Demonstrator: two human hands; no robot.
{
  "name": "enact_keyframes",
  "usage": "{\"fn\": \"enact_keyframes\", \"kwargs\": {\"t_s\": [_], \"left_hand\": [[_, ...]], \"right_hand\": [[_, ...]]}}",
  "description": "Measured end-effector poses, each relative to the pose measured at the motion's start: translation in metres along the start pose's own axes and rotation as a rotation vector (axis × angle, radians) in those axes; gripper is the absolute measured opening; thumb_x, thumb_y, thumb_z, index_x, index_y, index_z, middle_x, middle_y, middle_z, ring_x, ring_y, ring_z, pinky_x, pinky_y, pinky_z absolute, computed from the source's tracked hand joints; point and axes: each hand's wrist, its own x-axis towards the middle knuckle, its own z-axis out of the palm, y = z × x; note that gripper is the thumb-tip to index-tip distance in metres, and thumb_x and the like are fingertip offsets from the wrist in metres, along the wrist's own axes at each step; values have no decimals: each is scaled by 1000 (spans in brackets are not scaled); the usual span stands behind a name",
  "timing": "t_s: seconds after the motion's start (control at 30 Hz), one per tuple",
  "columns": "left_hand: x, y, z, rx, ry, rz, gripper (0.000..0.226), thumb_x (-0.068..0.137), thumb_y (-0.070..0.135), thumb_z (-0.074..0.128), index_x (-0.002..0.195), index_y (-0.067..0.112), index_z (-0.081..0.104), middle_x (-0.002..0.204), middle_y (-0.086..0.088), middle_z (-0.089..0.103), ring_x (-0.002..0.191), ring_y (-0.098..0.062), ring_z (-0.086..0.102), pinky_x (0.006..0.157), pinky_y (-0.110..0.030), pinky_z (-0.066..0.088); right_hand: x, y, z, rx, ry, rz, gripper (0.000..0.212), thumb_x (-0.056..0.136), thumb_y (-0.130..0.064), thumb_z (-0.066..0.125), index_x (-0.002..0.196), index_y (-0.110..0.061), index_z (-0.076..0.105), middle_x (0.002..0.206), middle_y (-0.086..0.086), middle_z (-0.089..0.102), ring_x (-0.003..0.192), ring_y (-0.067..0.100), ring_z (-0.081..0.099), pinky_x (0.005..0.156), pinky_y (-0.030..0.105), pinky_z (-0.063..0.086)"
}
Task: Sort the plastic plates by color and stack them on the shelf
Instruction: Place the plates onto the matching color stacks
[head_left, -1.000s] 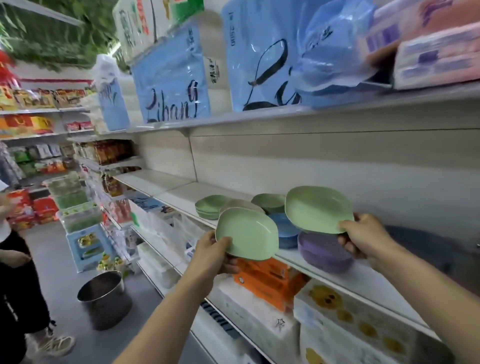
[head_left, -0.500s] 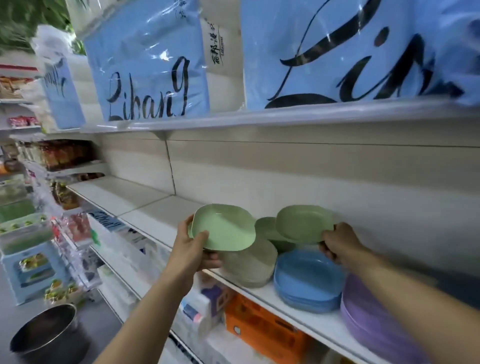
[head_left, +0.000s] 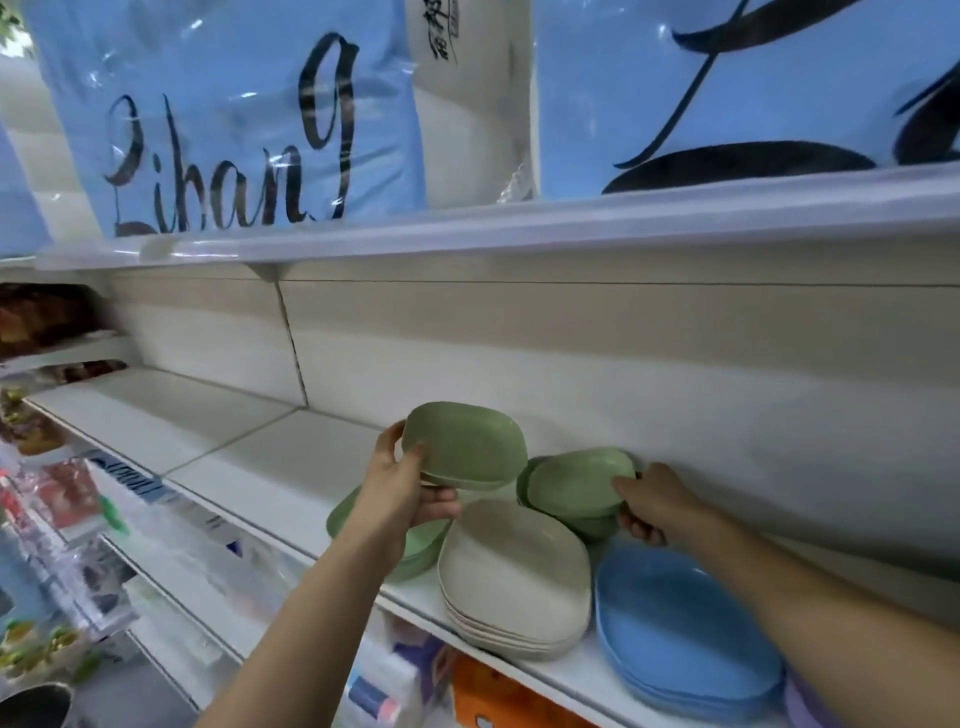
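A second ago both green plates were held up in front of the shelf (head_left: 234, 447); now they have come in over it. The right hand (head_left: 652, 501) has carried its green plate (head_left: 571, 480) to the back edge of the shelf, where it lies tilted on the rear green pile (head_left: 595, 526), apparently touching it, with the fingers curled round its right rim. The left hand (head_left: 410, 493) has lifted the other green plate (head_left: 467, 447) inward and grips its near rim, thumb over the top. That plate hangs above the front green pile (head_left: 423, 548) at the shelf's front edge and is not yet down.

So the green sorting looks nearly done for these two. The right one seems to need only settling flat and letting go. The left one needs lowering onto whichever green pile is meant.

The beige stack (head_left: 514, 571) sits at the front edge between the two green piles, just beside both, so a plate set down carelessly could catch its rim. The blue stack (head_left: 675, 629) lies next along to the right, under the right forearm, and a purple stack (head_left: 810, 701) shows at the picture's corner. The upper shelf (head_left: 571, 223), loaded with blue packs (head_left: 234, 130), hangs above — little room to lift high.
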Motion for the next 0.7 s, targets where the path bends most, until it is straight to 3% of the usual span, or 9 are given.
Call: {"fn": "enact_keyframes", "kwargs": {"t_s": [0.07, 0.13, 0.27, 0.33, 0.4, 0.47, 0.57, 0.63, 0.7], "left_hand": [[9, 0, 6, -5, -42, -23, 41, 103, 20, 41, 143, 27, 36, 97, -15, 58, 59, -26, 65, 57, -35, 60], [14, 1, 14, -13, -86, -32, 39, 103, 19, 41, 141, 26, 37, 101, -15, 56, 59, -26, 64, 57, -36, 60], [20, 3, 36, -56, -195, -64, 36, 102, 17, 42, 137, 24, 38, 98, -14, 56, 55, -23, 62, 55, -37, 60], [23, 2, 49, -80, -231, -101, 36, 102, 16, 42, 136, 23, 37, 101, -14, 55, 56, -24, 63, 57, -38, 60], [27, -1, 59, -89, -249, -127, 39, 102, 15, 43, 139, 22, 36, 106, -15, 55, 63, -28, 63, 57, -39, 61], [30, -5, 65, -100, -260, -144, 40, 101, 13, 43, 140, 21, 35, 105, -14, 54, 68, -31, 63, 55, -38, 61], [32, -8, 65, -99, -267, -156, 40, 101, 12, 44, 140, 20, 35, 100, -14, 55, 66, -30, 62, 51, -37, 60], [34, -8, 64, -83, -270, -169, 41, 100, 12, 45, 139, 21, 35, 99, -13, 55, 65, -30, 63, 49, -35, 59], [38, -10, 62, -64, -279, -186, 42, 100, 12, 45, 139, 21, 35, 99, -13, 55, 64, -30, 63, 51, -36, 60]], "right_hand": [[-3, 2, -6, -56, 35, -54, 23, 95, -18, 44, 82, -1, 51, 57, 15, 58, 34, 18, 43, 36, 17, 31], [-9, 2, -15, -184, 113, -143, 23, 94, -29, 46, 95, -6, 50, 72, 15, 66, 43, 22, 54, 47, 26, 42], [-27, 6, -34, -389, 213, -283, 37, 96, -38, 45, 126, -17, 54, 121, 7, 60, 97, 25, 61, 80, 31, 45], [-34, 9, -39, -443, 214, -366, 22, 97, -37, 44, 106, -27, 61, 110, 2, 59, 103, 22, 57, 81, 31, 44], [-40, 7, -37, -450, 126, -373, 17, 99, -32, 43, 86, -31, 54, 101, -4, 54, 97, 15, 54, 70, 26, 39], [-40, 4, -29, -453, 22, -331, 15, 100, -25, 41, 95, -29, 55, 108, -2, 57, 104, 15, 55, 76, 24, 41], [-35, 7, -18, -469, -54, -290, 36, 101, -25, 39, 133, -12, 51, 138, 8, 52, 127, 22, 48, 100, 26, 36], [-35, 8, -16, -472, -91, -283, 43, 101, -26, 40, 140, -8, 45, 145, 5, 46, 131, 20, 44, 105, 24, 32], [-37, 8, -18, -460, -94, -308, 43, 101, -26, 41, 142, -15, 43, 144, -3, 46, 132, 15, 43, 106, 21, 30]]}}
